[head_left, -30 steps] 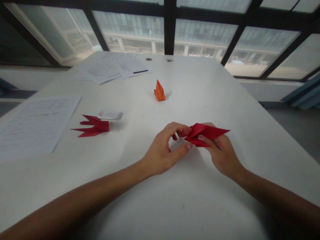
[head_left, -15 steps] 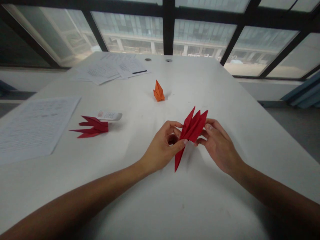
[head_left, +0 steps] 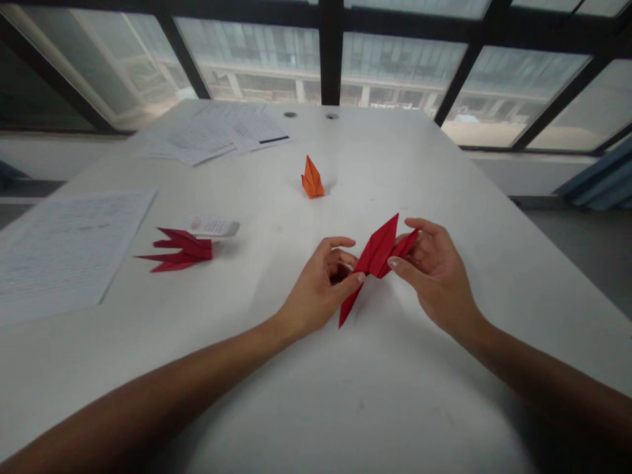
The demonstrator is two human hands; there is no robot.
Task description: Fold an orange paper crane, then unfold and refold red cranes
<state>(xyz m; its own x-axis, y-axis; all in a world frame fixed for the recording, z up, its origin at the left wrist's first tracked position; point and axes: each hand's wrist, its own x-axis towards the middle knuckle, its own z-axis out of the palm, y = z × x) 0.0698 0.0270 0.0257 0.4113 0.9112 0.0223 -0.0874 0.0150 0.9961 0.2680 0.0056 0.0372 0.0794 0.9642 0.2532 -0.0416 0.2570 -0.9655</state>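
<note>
Between my hands, just above the table, is a red folded-paper piece (head_left: 379,247) with long pointed flaps. My left hand (head_left: 323,280) pinches its left side, thumb in front, and one point sticks out downward below that thumb. On the other side my right hand (head_left: 437,266) grips the right-hand flaps between thumb and fingers; part of the paper there is hidden by the fingers. A second red folded-paper piece (head_left: 182,251) with several spikes lies to the left. Farther back stands a small orange folded-paper figure (head_left: 312,179).
A white table (head_left: 316,395) carries everything. Behind the left red piece lies a small white packet (head_left: 213,227) with print. One printed sheet (head_left: 69,247) lies at the left, and several overlapping papers (head_left: 212,135) at the back left. Large windows (head_left: 261,62) rise beyond the far edge.
My right thumb has come round to the front of the red paper, and its right flaps are now folded toward my right hand. The left hand keeps its pinch; the lower point rose slightly.
</note>
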